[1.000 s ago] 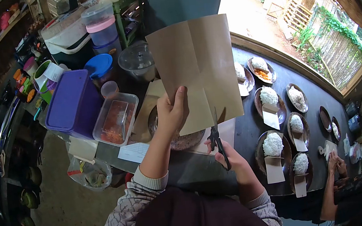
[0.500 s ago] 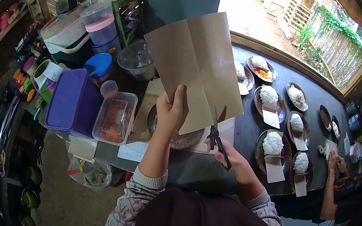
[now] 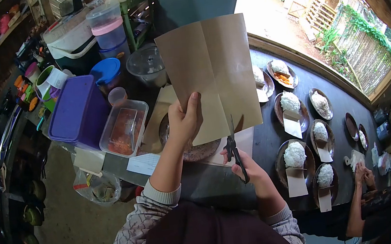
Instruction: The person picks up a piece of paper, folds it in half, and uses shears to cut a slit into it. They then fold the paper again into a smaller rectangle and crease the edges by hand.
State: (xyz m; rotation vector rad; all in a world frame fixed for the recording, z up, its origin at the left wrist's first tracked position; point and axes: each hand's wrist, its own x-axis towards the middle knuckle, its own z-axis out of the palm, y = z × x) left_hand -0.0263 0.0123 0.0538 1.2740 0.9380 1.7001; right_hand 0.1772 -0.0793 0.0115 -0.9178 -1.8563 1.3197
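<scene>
A large sheet of brown wrapping paper point(image 3: 227, 64), creased down its middle, is held up in front of me. My left hand point(image 3: 184, 118) grips its lower left part, thumb on the near face. My right hand point(image 3: 244, 164) is closed around the black handles of a pair of scissors point(image 3: 231, 149). The blades point up at the paper's lower edge, close to the crease, and a dark shadow falls beside them. Behind the paper, a round stone mortar point(image 3: 202, 151) is partly hidden on the table.
Several brown plates with rice and paper pieces, such as one plate point(image 3: 281, 155), stand to the right. On the left are a purple box point(image 3: 74, 110) and a clear container point(image 3: 110, 141) of reddish food. A co-worker's hands point(image 3: 362, 174) work at the far right.
Almost nothing differs. The paper and my left hand have shifted very slightly left, while the scissors stay at the lower edge.
</scene>
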